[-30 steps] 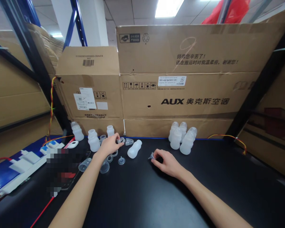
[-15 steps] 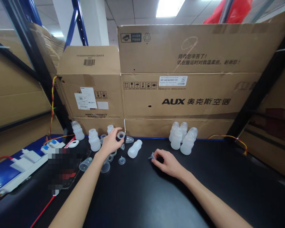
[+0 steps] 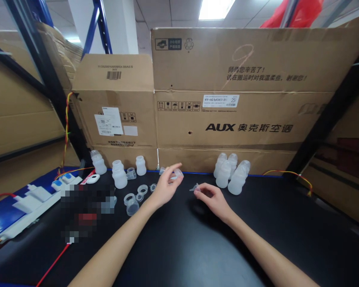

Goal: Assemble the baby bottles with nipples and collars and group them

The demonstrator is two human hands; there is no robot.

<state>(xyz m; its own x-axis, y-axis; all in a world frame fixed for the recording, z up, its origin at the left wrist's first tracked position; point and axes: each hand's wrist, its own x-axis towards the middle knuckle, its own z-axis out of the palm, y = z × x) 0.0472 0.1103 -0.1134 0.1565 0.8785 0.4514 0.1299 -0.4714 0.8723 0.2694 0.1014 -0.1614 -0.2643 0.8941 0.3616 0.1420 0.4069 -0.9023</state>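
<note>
My left hand (image 3: 166, 184) is closed with its fingertips on a translucent screw ring (image 3: 178, 173), held above the black table. Close by on the right, my right hand (image 3: 213, 199) pinches a small clear bottle nipple (image 3: 194, 187) whose tip points left. The ring and the nipple are apart. Below and left of my left hand lie more loose rings (image 3: 142, 189) and a clear cup-shaped cap (image 3: 133, 209). The bottle lying on its side and another loose nipple are hidden behind my left hand.
Several white bottles with clear caps (image 3: 227, 175) stand together at the back right. More frosted bottles (image 3: 119, 175) stand at the back left. A white power strip (image 3: 32, 211) with plugs and cables runs along the left edge. Cardboard (image 3: 227, 139) walls off the back.
My left hand has moved right with the ring, toward my right hand, and now covers the lying bottle. My right hand has lifted slightly and still holds the nipple.
</note>
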